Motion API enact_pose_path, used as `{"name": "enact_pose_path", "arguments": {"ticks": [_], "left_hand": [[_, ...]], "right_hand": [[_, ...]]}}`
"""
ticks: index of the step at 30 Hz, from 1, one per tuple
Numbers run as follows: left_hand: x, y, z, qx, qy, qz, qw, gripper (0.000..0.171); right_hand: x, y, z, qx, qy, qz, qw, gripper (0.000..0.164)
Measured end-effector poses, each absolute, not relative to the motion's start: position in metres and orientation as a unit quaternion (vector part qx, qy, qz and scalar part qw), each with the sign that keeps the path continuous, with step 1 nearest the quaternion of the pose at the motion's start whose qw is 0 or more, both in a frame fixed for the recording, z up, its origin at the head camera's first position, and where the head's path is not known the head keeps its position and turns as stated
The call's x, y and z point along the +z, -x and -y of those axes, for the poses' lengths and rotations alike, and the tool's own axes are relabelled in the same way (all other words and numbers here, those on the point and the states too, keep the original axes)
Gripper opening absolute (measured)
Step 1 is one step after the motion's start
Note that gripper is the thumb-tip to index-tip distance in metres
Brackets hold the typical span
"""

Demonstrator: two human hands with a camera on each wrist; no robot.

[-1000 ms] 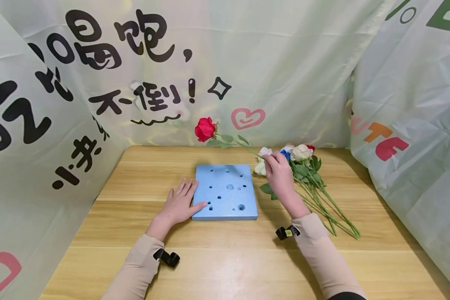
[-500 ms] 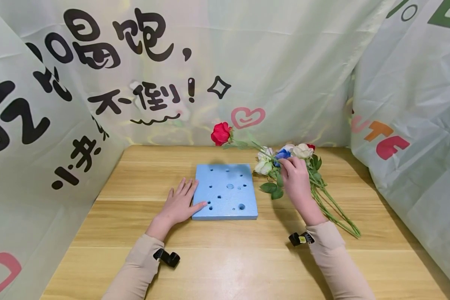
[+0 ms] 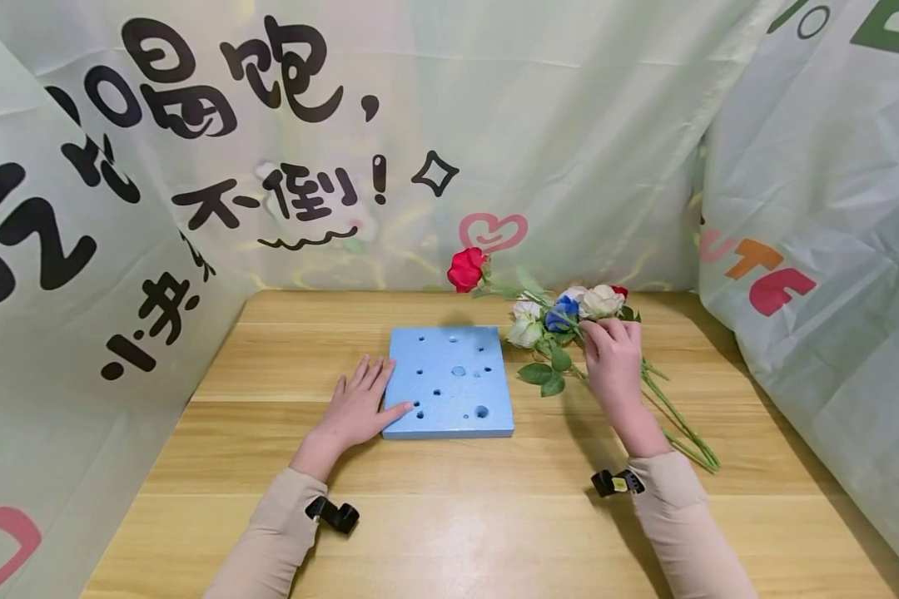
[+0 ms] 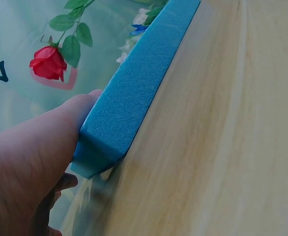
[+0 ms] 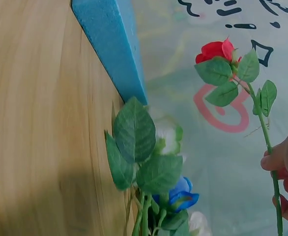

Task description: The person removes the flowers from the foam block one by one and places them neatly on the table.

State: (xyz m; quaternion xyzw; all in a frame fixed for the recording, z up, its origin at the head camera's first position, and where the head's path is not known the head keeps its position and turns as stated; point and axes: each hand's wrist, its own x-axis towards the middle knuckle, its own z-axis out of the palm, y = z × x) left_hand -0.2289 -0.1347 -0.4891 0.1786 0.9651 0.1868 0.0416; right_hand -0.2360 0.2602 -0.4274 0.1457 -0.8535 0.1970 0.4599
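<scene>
A square blue foam block (image 3: 453,353) with several holes in its top lies flat on the wooden table. My left hand (image 3: 355,408) rests at its left side, fingers straight and spread, thumb lying over the front left part of the top. My right hand (image 3: 616,362) pinches the green stem of a red rose (image 3: 467,270) between thumb and fingers. The bloom points left and hangs above the table behind the block. In the right wrist view, the leafy stem (image 5: 263,123) runs up from the fingers to the flower.
Several flowers lie in a bunch right of the block, with white (image 3: 526,329), blue (image 3: 562,314) and cream (image 3: 602,301) blooms. Their long green stems (image 3: 677,412) stretch toward the front right. Printed cloth (image 3: 584,150) encloses the wooden table (image 3: 449,516) at back and sides.
My right hand has moved to the right over the bunch of flowers, carrying the red rose along; its bloom has shifted right and slightly down. My left hand has stayed on the block.
</scene>
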Motion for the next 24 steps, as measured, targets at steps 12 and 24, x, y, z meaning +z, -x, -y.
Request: {"name": "enact_pose_path", "arguments": {"ticks": [12, 24], "left_hand": [[-0.489, 0.229, 0.135, 0.183, -0.175, -0.966, 0.044, 0.090], [-0.487, 0.227, 0.134, 0.181, -0.176, -0.967, 0.039, 0.089]], "right_hand": [[-0.431, 0.223, -0.282, 0.195, -0.112, 0.863, 0.453, 0.014], [-0.436, 0.207, -0.303, 0.167, -0.077, 0.881, 0.437, 0.010]]}}
